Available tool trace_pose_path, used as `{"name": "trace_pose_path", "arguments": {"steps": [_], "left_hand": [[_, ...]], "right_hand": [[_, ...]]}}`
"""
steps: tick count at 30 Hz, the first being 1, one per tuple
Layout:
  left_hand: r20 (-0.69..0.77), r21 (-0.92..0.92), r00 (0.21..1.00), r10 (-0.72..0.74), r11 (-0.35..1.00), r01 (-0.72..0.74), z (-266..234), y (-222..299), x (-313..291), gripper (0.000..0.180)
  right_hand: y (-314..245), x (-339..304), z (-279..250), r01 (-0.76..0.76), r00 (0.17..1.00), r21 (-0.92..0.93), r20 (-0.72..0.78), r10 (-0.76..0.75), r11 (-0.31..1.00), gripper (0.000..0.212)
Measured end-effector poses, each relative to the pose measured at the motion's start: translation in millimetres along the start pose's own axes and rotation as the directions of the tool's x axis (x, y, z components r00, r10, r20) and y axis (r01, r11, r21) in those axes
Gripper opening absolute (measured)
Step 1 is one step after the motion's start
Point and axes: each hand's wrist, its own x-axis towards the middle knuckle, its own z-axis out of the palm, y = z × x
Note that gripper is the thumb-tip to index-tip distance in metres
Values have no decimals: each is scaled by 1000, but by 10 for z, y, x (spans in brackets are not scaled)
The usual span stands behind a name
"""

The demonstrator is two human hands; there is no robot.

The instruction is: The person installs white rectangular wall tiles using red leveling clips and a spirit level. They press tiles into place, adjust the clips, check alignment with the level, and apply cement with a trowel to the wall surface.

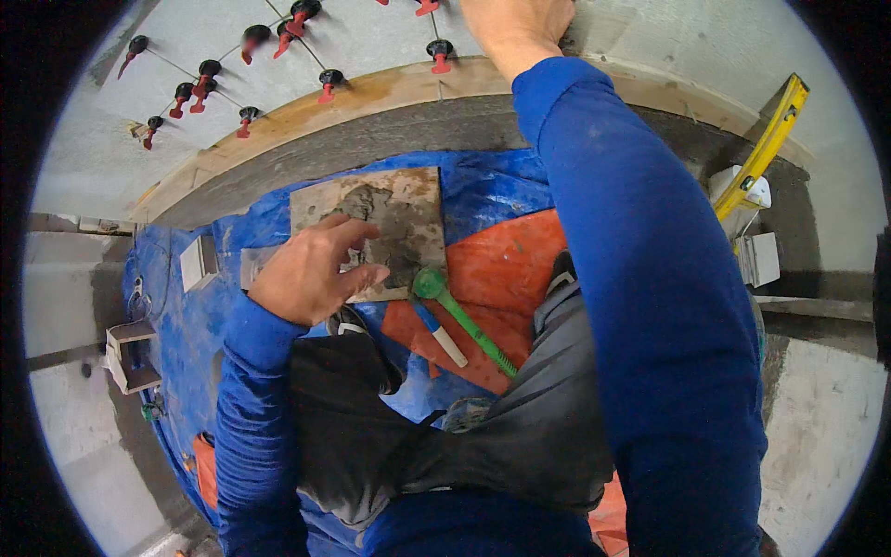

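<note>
My left hand (316, 265) hovers over the near left part of a square board (422, 190) smeared with wet grey mortar (399, 243). Its fingers are spread and curved, with nothing between them. My right hand (522, 28) reaches up against the pale tiled wall (650, 32) at the top edge; its fingers are cut off by the frame. A green-headed mallet (469, 327) lies beside the board's near right corner. Alongside it is a slim tool with a blue and white handle (440, 334).
Red and black tile-levelling knobs (329, 84) dot the wall above a wooden batten (390, 88). Blue tarp (176, 343) and orange sheet (501, 251) cover the floor. A yellow spirit level (766, 144) leans at the right. Small white boxes (198, 264) stand on the left.
</note>
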Motion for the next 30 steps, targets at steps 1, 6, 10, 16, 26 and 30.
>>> {"name": "trace_pose_path", "arguments": {"steps": [1, 6, 10, 16, 26, 30], "left_hand": [[5, -8, 1000, -2, 1000, 2, 10, -8, 11, 43], [13, -22, 999, -49, 999, 50, 23, -71, -2, 44], [-3, -38, 999, -46, 998, 46, -36, -175, -24, 42], [-19, -28, 998, -62, 998, 61, -75, -260, -167, 47], [-110, -31, 993, 39, 999, -43, -201, -208, -328, 48], [-166, -26, 982, 91, 995, -97, -266, -185, -414, 46]], "right_hand": [[8, -8, -4, -4, 1000, 13, -23, 4, 1000, 50], [200, 93, -23, -85, 994, -59, -74, 81, 995, 48], [527, 165, -20, -92, 985, -98, -155, 76, 991, 48], [1387, 151, -355, -211, 963, -195, -209, 170, 958, 67], [1520, 290, -817, -183, 969, -267, -211, 128, 946, 72], [1658, 410, -1457, -277, 941, -139, -238, 239, 951, 64]]}}
